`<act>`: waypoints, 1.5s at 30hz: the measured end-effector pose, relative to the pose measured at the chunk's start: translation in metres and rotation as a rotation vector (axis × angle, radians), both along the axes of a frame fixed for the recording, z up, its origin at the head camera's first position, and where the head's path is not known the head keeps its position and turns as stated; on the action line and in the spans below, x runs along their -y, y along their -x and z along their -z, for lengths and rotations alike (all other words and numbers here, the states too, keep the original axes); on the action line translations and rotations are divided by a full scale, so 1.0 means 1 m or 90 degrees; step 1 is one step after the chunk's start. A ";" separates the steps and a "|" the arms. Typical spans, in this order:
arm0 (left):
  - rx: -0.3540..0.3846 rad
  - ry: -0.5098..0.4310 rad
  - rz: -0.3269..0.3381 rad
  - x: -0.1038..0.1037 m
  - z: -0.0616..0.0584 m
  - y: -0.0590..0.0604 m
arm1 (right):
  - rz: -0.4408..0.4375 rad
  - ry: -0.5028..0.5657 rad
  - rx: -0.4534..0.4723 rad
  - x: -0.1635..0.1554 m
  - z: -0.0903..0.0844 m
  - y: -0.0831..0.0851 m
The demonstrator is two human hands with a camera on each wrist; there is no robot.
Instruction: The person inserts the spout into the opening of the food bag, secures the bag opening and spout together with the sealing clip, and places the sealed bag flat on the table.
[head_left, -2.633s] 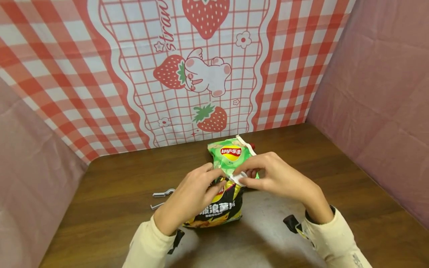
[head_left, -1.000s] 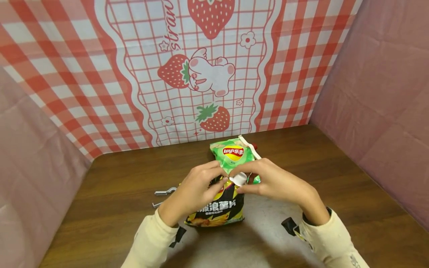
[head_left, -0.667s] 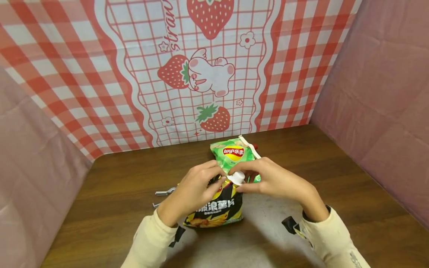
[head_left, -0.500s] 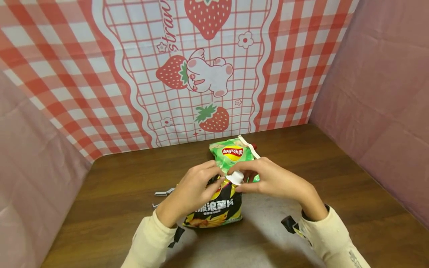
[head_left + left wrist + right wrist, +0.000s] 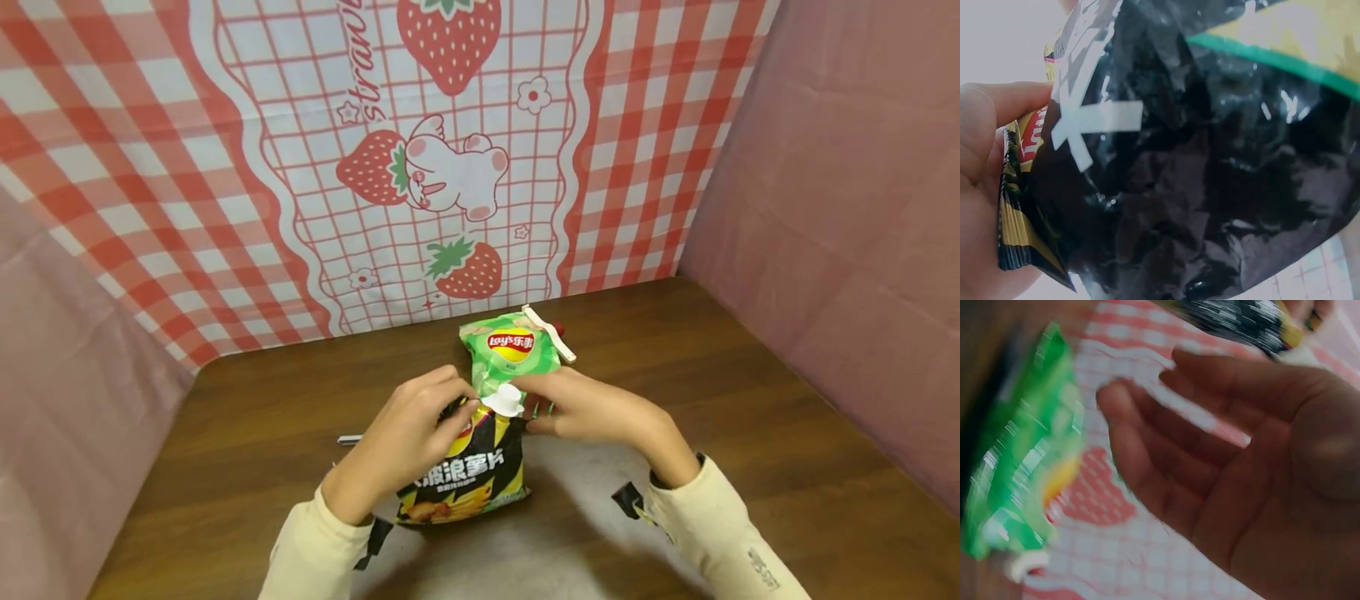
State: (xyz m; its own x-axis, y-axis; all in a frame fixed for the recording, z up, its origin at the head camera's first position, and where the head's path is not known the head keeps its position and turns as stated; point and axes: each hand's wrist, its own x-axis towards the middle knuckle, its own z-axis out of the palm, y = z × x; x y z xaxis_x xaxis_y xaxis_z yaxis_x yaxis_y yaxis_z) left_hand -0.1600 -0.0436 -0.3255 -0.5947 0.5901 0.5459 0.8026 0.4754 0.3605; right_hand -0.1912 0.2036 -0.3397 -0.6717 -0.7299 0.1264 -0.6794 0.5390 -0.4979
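The left hand (image 5: 405, 429) pinches the top edge of a black chip bag (image 5: 480, 471), which stands upright on the table. In the left wrist view the black bag (image 5: 1191, 156) fills most of the picture, with the thumb and fingers holding its crimped edge at left. A white spout-like piece (image 5: 505, 400) sits at the bag's top right corner. Just right of it is the right hand (image 5: 592, 408), apart from the piece. The right wrist view shows the right hand (image 5: 1241, 450) with fingers loosely bent and nothing in them.
Behind the black bag is a green Lay's chip bag (image 5: 498, 337) with a white strip clip (image 5: 550, 333) along its right side. A small red thing (image 5: 560, 329) peeks out there. Left of the left hand lies a grey clip (image 5: 348, 439), partly hidden. A checked cloth hangs behind.
The right hand has let go of the white spout-like piece and drawn slightly right. The piece now stays on the bag's corner. The left hand keeps its hold, and the head view has shifted slightly.
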 end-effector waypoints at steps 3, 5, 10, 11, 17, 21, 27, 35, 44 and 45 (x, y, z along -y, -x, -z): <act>0.007 0.008 -0.020 0.014 -0.001 -0.008 | -0.003 -0.029 -0.011 0.022 0.018 0.002; 0.010 0.014 -0.031 0.023 -0.002 -0.014 | -0.005 -0.043 -0.007 0.036 0.031 0.002; 0.013 0.011 -0.057 0.053 -0.005 -0.027 | -0.010 -0.046 0.000 0.061 0.054 0.007; 0.009 0.005 -0.062 0.061 -0.005 -0.029 | -0.012 -0.041 0.002 0.065 0.056 0.009; -0.048 -0.017 -0.102 0.106 -0.008 -0.038 | -0.038 -0.022 0.032 0.080 0.061 0.020; -0.084 -0.011 -0.133 0.129 -0.011 -0.041 | -0.060 -0.055 0.043 0.100 0.063 0.025; -0.087 -0.007 -0.162 0.145 -0.009 -0.043 | 0.004 -0.144 -0.024 0.148 0.075 0.029; -0.063 -0.002 -0.161 0.146 -0.002 -0.041 | 0.029 -0.229 -0.095 0.172 0.085 0.035; -0.050 -0.004 -0.147 0.137 -0.002 -0.036 | -0.004 -0.024 -0.115 0.124 0.067 0.027; -0.045 -0.004 -0.145 0.136 -0.002 -0.035 | 0.000 -0.001 -0.116 0.117 0.062 0.026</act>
